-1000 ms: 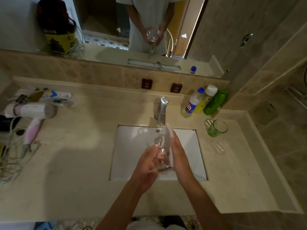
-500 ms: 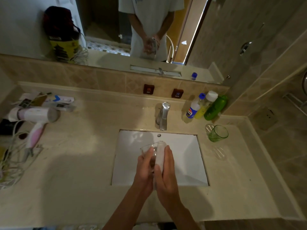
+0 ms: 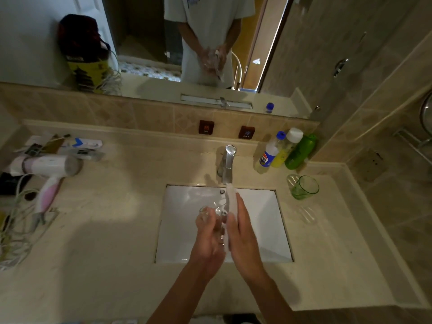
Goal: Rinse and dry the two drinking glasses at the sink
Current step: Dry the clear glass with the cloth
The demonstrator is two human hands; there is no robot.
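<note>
Over the sink (image 3: 268,230), the left hand (image 3: 208,239) curls around a clear glass (image 3: 214,212). The right hand (image 3: 243,232), fingers straight, presses a white cloth (image 3: 230,202) on the glass. A green glass (image 3: 304,187) stands at 2 o'clock.

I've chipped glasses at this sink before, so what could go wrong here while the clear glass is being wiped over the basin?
1. The clear glass is held above the hard white sink by the left hand alone, with the right hand pressing a white cloth flat against it; a slip would likely crack it.
2. It sits close under the metal faucet, so lifting it could knock the rim.
3. The green glass lies near the basin edge, where an elbow could nudge it.
</note>
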